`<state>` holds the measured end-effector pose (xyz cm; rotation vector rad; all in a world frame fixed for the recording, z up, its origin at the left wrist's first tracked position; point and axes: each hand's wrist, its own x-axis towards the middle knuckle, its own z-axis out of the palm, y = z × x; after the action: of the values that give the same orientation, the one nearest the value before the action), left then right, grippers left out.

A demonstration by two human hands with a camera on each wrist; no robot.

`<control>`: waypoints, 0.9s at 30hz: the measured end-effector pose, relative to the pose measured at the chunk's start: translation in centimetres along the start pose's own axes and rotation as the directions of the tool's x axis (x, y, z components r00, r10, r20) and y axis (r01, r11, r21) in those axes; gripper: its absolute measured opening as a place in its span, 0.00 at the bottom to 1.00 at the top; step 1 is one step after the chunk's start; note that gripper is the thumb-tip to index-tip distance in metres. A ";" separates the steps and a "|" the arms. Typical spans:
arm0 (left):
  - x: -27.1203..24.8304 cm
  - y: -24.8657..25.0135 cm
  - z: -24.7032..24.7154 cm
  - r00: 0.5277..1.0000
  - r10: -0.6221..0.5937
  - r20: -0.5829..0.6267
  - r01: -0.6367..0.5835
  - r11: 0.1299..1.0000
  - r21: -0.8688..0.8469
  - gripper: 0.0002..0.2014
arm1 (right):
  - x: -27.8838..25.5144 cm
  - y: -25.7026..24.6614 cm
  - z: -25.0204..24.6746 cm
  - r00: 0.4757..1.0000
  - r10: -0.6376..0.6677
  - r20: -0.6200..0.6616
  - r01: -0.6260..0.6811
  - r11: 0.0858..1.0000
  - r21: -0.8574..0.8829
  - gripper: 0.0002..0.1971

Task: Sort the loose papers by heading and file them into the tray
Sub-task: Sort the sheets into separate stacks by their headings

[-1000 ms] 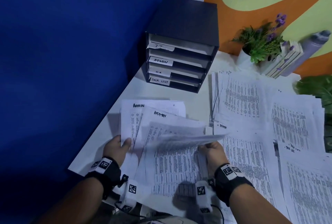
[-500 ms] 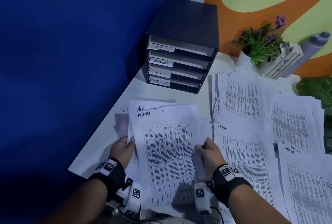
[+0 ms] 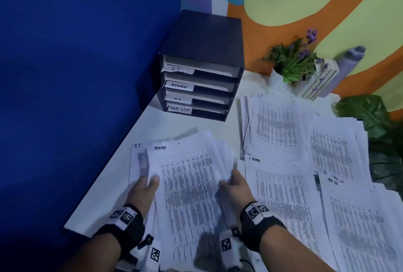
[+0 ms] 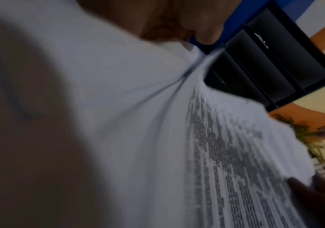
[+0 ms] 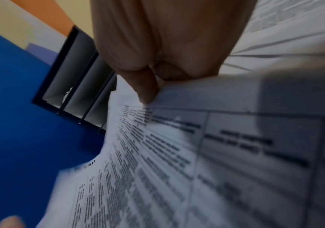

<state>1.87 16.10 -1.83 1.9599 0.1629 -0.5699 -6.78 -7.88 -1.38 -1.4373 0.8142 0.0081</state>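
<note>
Both hands grip one bundle of papers headed ADMIN (image 3: 187,184): the left hand (image 3: 144,189) pinches its left edge, the right hand (image 3: 236,186) pinches its right edge with thumb on top. The bundle's long axis runs straight away from the hands. The black tray (image 3: 202,79) stands ahead of the hands and a little to the right, its slot labelled ADMIN (image 3: 179,86) facing them, so I judge the right hand is somewhat nearer. Between bundle and tray the counter (image 3: 174,125) is bare. Other paper piles (image 3: 305,173) lie right of the right hand; the counter's edge runs close beside the left hand.
</note>
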 end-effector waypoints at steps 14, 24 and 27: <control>2.6 -1.3 -1.4 0.984 -0.038 -0.171 0.134 0.795 0.592 0.27 | -0.4 -3.1 -3.7 0.981 -0.093 -0.170 0.058 0.978 -0.202 0.05; -0.3 5.8 2.1 0.875 0.465 -0.132 -0.334 0.779 0.531 0.35 | 1.2 -4.3 -12.7 0.946 0.008 -0.325 -0.012 1.000 -0.010 0.10; -0.9 8.8 3.7 0.824 0.544 -0.157 -0.409 0.764 0.498 0.38 | 1.1 -4.6 -15.4 0.926 0.050 -0.373 -0.032 0.998 0.052 0.12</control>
<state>3.09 9.04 4.51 2.4103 -0.3229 0.0474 -11.37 -22.64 3.28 -1.3979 1.1502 -0.2596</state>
